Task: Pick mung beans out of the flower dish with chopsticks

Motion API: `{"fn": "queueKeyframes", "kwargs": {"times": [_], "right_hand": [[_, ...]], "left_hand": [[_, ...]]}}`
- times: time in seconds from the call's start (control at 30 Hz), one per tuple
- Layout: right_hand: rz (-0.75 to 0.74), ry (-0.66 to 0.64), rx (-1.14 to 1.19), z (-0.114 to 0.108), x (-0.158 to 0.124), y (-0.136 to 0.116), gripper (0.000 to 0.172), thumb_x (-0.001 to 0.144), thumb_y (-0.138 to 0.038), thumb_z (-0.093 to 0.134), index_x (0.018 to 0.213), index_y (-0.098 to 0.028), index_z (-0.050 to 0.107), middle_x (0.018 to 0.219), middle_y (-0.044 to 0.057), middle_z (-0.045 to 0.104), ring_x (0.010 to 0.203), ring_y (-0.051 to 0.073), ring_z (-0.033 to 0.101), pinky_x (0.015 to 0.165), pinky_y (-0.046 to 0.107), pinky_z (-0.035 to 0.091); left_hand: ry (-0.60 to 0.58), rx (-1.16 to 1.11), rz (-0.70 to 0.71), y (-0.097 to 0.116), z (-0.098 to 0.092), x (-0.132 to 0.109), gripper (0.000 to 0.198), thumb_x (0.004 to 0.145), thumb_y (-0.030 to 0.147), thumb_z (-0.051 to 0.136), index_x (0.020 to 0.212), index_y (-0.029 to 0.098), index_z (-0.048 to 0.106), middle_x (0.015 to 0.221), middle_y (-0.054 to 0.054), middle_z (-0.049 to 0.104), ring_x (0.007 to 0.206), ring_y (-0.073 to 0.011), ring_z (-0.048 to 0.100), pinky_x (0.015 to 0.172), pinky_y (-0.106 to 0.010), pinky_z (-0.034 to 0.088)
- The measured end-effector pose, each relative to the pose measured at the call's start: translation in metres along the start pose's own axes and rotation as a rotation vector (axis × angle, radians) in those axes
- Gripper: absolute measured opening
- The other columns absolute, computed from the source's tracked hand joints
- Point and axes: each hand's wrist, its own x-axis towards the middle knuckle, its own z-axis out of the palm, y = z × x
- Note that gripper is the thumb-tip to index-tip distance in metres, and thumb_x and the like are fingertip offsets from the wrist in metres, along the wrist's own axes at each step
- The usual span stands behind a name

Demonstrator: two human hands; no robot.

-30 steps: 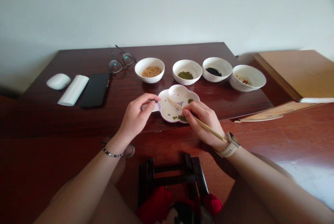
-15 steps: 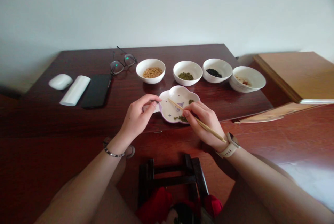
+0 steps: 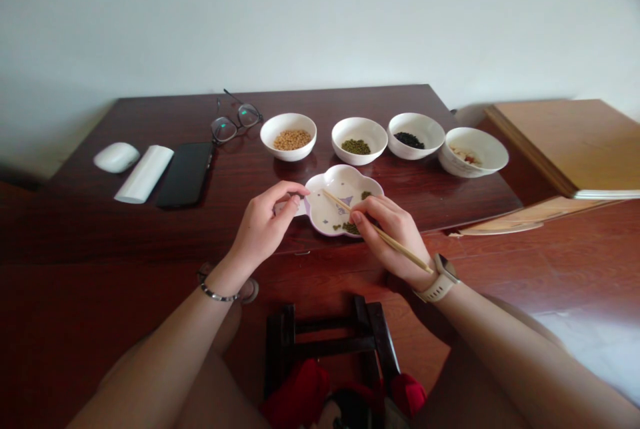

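Observation:
A white flower-shaped plate (image 3: 323, 215) with a purple rim lies near the table's front edge. My left hand (image 3: 267, 215) is closed at the plate's left side, its thumb and fingers around the short handle. In my right hand (image 3: 393, 232) is a pair of wooden chopsticks (image 3: 403, 251), their tips over the plate's left part. Small green beans (image 3: 351, 227) lie along the plate's right and lower side, partly hidden by my right hand. Behind the plate stands a white bowl (image 3: 360, 155) of green beans.
A bowl of yellow soybeans (image 3: 289, 154) stands left; a bowl of black beans (image 3: 416, 150) and another bowl (image 3: 474, 169) stand right. Glasses (image 3: 235, 123), a black phone (image 3: 185, 175), a white case (image 3: 145, 174) and a white rounded object (image 3: 117, 157) lie left. A wooden board (image 3: 570, 139) sits far right.

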Motion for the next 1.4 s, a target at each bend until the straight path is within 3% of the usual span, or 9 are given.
{"fn": "queueKeyframes", "kwargs": {"times": [1.13, 1.4], "right_hand": [[-0.01, -0.009, -0.012, -0.0024, -0.0014, 0.0003, 0.02, 0.112, -0.03, 0.055, 0.095, -0.025, 0.063, 0.09, 0.004, 0.068, 0.088, 0.023, 0.061, 0.081, 0.039, 0.047], [-0.022, -0.026, 0.005, -0.0044, -0.0014, 0.0023, 0.02, 0.113, -0.029, 0.055, 0.094, -0.024, 0.062, 0.091, 0.005, 0.068, 0.088, 0.022, 0.061, 0.081, 0.038, 0.047]], "left_hand": [[-0.001, 0.045, 0.028, 0.0029, 0.002, -0.0042, 0.023, 0.107, 0.027, 0.055, 0.119, 0.021, 0.074, 0.122, -0.004, 0.079, 0.108, -0.0212, 0.073, 0.097, -0.033, 0.055], [-0.013, 0.079, 0.03, 0.0009, 0.0025, -0.0082, 0.025, 0.109, 0.029, 0.053, 0.12, 0.022, 0.074, 0.119, -0.004, 0.079, 0.097, -0.0194, 0.073, 0.089, -0.031, 0.055]]}}
